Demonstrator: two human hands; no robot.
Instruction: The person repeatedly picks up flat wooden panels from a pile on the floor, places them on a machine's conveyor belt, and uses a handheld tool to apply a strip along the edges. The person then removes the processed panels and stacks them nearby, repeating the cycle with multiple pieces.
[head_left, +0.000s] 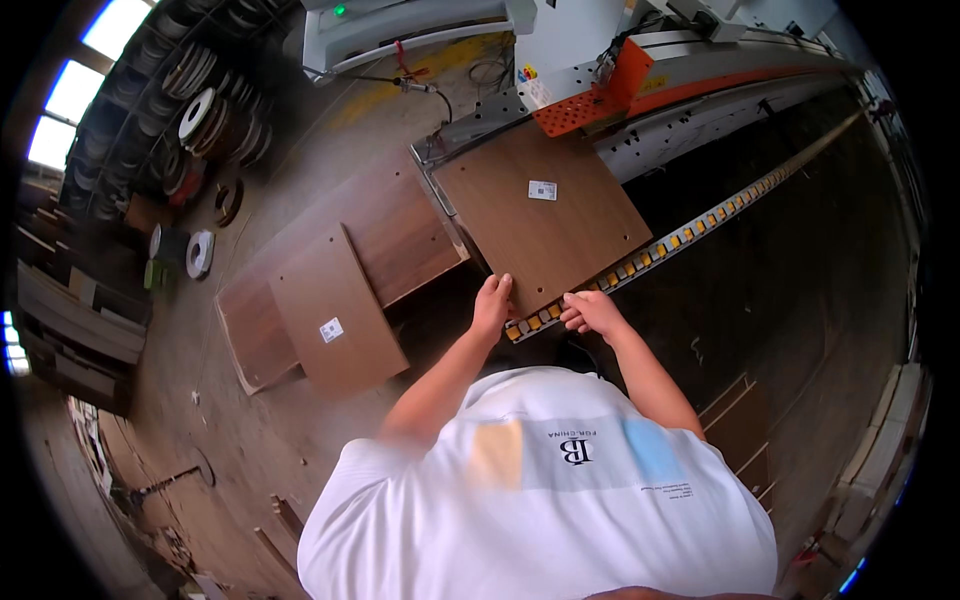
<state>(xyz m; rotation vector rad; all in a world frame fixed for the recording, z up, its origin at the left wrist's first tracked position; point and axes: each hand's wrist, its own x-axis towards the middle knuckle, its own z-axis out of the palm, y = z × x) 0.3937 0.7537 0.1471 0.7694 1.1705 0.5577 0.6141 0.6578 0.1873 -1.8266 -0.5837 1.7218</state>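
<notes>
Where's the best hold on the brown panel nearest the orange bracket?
Likely the two edges of the brown panel flanking its near corner, coming from the near side: that corner points away from the orange bracket, and the left hand and right hand are beside it.

Obstacle beyond panel (550, 235): orange bracket (628, 82)

Over the feed I saw coils (215, 125) crowding the upper left, near bright windows (52, 142). A white ring (207, 256) rested on the floor (240, 430) near a green object (155, 275) (too small for me to identify), and boards (78, 320) lay stacked at far left.
</notes>
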